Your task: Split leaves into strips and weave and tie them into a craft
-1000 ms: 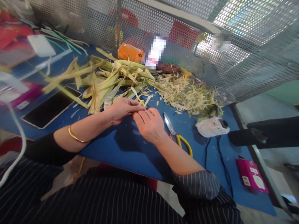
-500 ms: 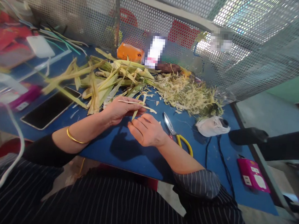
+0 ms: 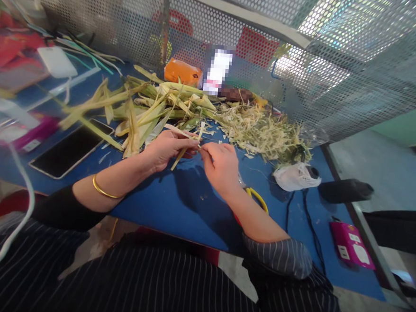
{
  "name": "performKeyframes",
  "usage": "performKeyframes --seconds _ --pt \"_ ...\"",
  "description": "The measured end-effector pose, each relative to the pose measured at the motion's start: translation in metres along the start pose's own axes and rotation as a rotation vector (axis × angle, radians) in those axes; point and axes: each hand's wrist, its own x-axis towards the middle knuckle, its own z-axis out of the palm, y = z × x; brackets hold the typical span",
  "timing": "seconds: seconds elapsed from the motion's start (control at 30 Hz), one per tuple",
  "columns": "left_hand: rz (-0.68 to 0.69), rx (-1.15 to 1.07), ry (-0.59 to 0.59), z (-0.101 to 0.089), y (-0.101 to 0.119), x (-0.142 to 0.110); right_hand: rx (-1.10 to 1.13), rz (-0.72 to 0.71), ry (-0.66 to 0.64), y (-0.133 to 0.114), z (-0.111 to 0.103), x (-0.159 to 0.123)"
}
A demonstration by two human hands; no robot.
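Observation:
Pale corn husk strips (image 3: 202, 129) cross one another at the fingertips of both hands, above the blue table. My left hand (image 3: 169, 148) is closed on them, pinching between thumb and fingers, with one strip end poking out below. At the crossing, my right hand (image 3: 221, 166) has its thumb and fingers pressed together on a strip; the pinched part is hidden. Behind the hands lies a heap of corn husks (image 3: 150, 109). Scissors with yellow handles (image 3: 258, 197) lie partly covered by my right hand and forearm.
Shredded husk (image 3: 263, 129) is piled at the back right, beside a white-wrapped roll (image 3: 297, 175). A black phone (image 3: 71, 149) lies at left. A lit phone (image 3: 218, 71) leans near an orange packet (image 3: 183, 72) against the perforated metal screen (image 3: 131, 27). A magenta power strip (image 3: 352, 244) sits at right.
My right hand has moved up and turned, its fingertips now meeting the left hand's at the strips. The strips have shifted, one now pointing upward. My left hand has stayed nearly in place.

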Motion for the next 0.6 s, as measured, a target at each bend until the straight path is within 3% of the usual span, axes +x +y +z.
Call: performKeyframes --seconds 0.17,0.3,0.6 --pt "0.057 0.023 0.073 0.002 -0.012 0.004 -0.032 -0.068 0.0 -0.003 0.003 -0.002" --pt "0.102 0.03 0.058 0.0 -0.012 0.005 0.057 -0.071 0.067 -0.003 0.0 -0.003" --pt "0.13 -0.025 0.104 -0.001 -0.006 0.006 0.47 0.207 0.066 -0.005 0.0 -0.002"
